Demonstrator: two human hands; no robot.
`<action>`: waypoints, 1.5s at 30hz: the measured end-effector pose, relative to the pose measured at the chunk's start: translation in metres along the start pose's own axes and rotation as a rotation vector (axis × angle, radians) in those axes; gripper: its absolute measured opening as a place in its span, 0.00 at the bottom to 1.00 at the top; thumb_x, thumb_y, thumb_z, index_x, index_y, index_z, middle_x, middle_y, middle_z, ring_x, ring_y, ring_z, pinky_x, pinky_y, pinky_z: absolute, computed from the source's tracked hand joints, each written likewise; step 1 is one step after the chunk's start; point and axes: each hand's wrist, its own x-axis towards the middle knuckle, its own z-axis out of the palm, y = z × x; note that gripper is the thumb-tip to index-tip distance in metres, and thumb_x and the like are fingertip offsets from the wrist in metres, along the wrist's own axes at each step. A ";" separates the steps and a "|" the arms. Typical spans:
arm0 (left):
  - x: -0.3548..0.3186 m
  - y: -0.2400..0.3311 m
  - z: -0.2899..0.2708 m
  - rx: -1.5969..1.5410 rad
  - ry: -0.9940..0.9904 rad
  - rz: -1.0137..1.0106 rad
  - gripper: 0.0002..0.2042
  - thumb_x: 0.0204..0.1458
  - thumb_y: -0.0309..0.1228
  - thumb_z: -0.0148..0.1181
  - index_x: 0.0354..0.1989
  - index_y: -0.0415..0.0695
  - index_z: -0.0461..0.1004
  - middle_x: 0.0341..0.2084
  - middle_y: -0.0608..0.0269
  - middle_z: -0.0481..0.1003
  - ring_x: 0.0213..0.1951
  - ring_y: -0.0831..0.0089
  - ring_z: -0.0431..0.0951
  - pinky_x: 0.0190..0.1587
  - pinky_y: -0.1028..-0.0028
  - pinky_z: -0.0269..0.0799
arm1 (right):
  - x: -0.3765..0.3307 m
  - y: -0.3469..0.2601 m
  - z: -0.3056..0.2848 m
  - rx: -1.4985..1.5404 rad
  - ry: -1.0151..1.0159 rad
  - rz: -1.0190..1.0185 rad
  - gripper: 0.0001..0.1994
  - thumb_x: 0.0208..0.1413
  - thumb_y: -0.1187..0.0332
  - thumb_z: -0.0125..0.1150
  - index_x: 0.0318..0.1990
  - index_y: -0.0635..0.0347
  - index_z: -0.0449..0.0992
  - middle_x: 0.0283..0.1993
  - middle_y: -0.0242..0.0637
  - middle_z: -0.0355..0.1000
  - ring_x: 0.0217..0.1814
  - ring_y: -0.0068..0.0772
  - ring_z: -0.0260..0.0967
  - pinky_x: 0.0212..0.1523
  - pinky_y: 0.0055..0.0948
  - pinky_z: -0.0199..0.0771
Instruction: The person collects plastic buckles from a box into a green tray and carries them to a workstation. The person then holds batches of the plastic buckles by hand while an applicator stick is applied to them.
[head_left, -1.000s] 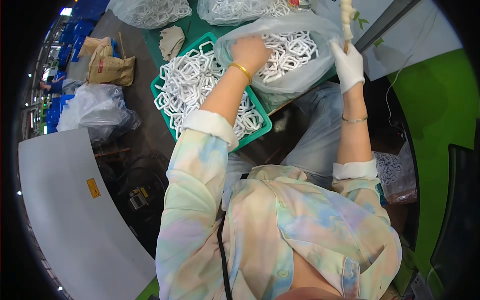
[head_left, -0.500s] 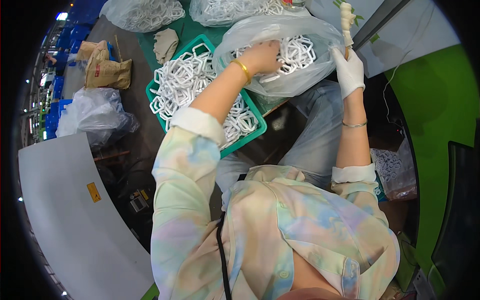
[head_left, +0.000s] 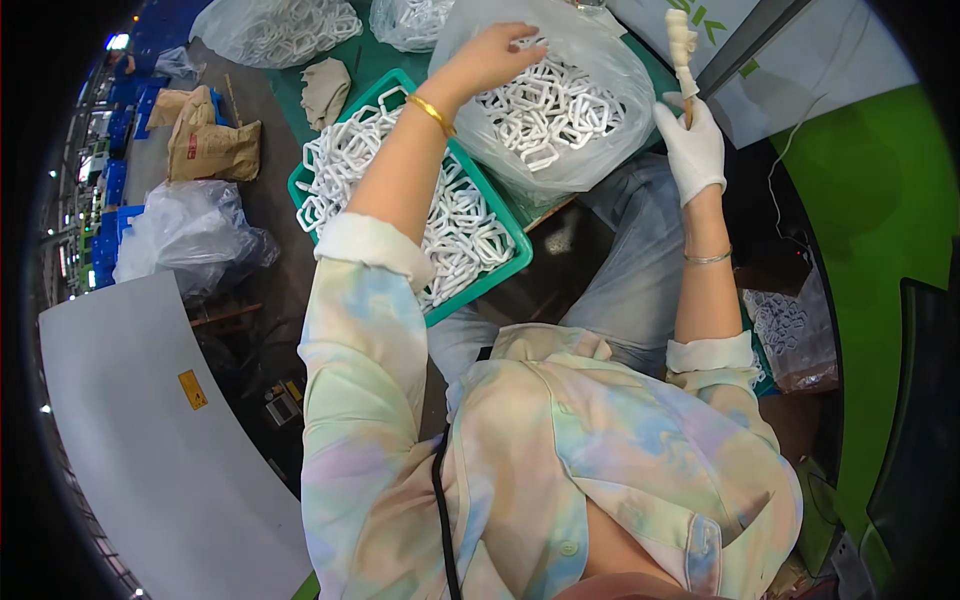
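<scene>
My bare left hand [head_left: 497, 60], with a gold bangle at its wrist, is over the left side of a clear plastic bag [head_left: 636, 98]. Its fingers are stretched out and apart, and nothing shows in them. White hexagonal plastic links [head_left: 550, 112] fill the bag. Below my left forearm stands a green tray [head_left: 516, 268] heaped with similar white links [head_left: 465, 225]. My right hand [head_left: 694, 155], in a white glove, is closed on a thin stick with a cream wrapped head [head_left: 681, 45]. It is held upright to the right of the bag.
More bags of links [head_left: 285, 30] lie at the far side of the green tabletop, near a crumpled beige cloth [head_left: 325, 92]. Brown paper sacks [head_left: 215, 145] and clear plastic sheeting [head_left: 200, 235] are at left. A white panel [head_left: 150, 430] curves nearby; a box of links [head_left: 780, 325] is low right.
My left hand has come up out of the links, moving up and left. The bag's mouth now lies wider, showing more links. My right hand still holds the stick, shifted slightly.
</scene>
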 end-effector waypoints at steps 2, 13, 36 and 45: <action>-0.011 0.020 -0.002 0.065 -0.186 -0.019 0.19 0.54 0.43 0.62 0.48 0.42 0.77 0.33 0.59 0.80 0.37 0.72 0.79 0.41 0.73 0.73 | 0.004 0.000 -0.002 0.021 0.054 -0.032 0.24 0.50 0.57 0.67 0.50 0.66 0.76 0.23 0.24 0.58 0.25 0.17 0.54 0.28 0.22 0.58; -0.059 -0.025 -0.043 0.003 0.018 -0.164 0.20 0.57 0.38 0.58 0.54 0.39 0.72 0.46 0.46 0.76 0.45 0.52 0.76 0.51 0.63 0.70 | 0.024 0.017 0.027 -0.067 -0.122 -0.075 0.21 0.53 0.55 0.58 0.47 0.62 0.75 0.38 0.51 0.74 0.44 0.52 0.72 0.47 0.38 0.69; -0.097 -0.074 -0.107 -1.586 -0.311 -0.139 0.18 0.65 0.36 0.47 0.59 0.42 0.68 0.54 0.57 0.73 0.57 0.62 0.72 0.62 0.55 0.65 | 0.101 -0.044 0.034 1.264 -0.550 0.565 0.07 0.63 0.65 0.53 0.35 0.54 0.75 0.19 0.18 0.64 0.13 0.13 0.56 0.11 0.16 0.53; -0.081 -0.120 -0.079 -2.082 0.144 -0.168 0.17 0.66 0.36 0.40 0.56 0.39 0.69 0.53 0.55 0.73 0.56 0.60 0.73 0.61 0.59 0.67 | 0.092 -0.064 0.036 1.316 -0.378 0.771 0.09 0.63 0.64 0.53 0.34 0.57 0.75 0.19 0.21 0.65 0.13 0.17 0.57 0.12 0.19 0.56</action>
